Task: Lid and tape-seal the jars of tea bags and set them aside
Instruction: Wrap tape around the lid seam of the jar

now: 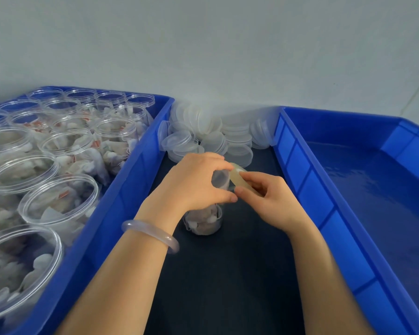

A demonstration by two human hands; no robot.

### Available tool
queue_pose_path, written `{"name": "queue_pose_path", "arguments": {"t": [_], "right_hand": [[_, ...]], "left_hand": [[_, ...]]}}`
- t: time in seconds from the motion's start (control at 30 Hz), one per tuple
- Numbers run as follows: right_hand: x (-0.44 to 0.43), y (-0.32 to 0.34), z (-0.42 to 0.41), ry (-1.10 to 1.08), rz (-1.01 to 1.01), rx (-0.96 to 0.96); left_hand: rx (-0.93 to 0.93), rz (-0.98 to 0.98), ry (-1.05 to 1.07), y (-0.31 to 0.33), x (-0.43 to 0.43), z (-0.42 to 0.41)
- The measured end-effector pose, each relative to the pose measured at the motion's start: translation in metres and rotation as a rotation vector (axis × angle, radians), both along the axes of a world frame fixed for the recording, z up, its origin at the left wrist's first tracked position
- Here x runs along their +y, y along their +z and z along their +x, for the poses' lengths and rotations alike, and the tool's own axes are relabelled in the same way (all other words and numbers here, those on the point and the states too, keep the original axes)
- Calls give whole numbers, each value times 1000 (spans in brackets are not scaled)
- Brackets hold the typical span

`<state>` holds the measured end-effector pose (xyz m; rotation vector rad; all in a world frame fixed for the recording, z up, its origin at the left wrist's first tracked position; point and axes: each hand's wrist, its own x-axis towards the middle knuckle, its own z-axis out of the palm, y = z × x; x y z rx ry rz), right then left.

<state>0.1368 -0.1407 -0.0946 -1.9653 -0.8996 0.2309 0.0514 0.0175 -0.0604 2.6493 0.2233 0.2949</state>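
Gripping top of jar with left hand, fingers curling round it. Pinching tape roll in right hand, pressing it against right side of jar top. Holding jar upright on dark table, between left crate and right crate. Working near side of lid pile.
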Motion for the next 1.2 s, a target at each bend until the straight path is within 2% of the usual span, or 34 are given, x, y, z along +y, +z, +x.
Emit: {"name": "queue_pose_path", "arguments": {"t": [0.13,0.23,0.43,0.5,0.6,0.73,0.87,0.9,1.03,1.13,1.2], "right_hand": [[6,-2,-2,-103,-27,-122],[8,-1,-3,-169,-85,-155],[7,7,0,-136,-198,-48],[5,10,2,-78,-173,8],[6,13,-3,-58,-181,65],[12,14,-9,-101,-327,-39],[6,13,-36,-129,-449,-454],[4,14,-42,-152,-453,-490],[-6,10,-61,-245,-387,-424],[-10,4,-71,-244,-232,-348],[-11,2,-52,-297,-429,-379]], "left_hand": [[-13,125,10,-5,-2,-1],[-34,118,-9,-4,0,-1],[108,60,29,5,0,9],[157,78,46,7,-2,15],[105,73,90,4,-6,18],[23,51,127,3,-12,19],[-46,58,213,2,-15,20],[-62,53,227,1,-15,20],[-58,25,287,1,-15,23],[-22,58,303,8,-11,27],[29,87,218,10,-13,30]]}}
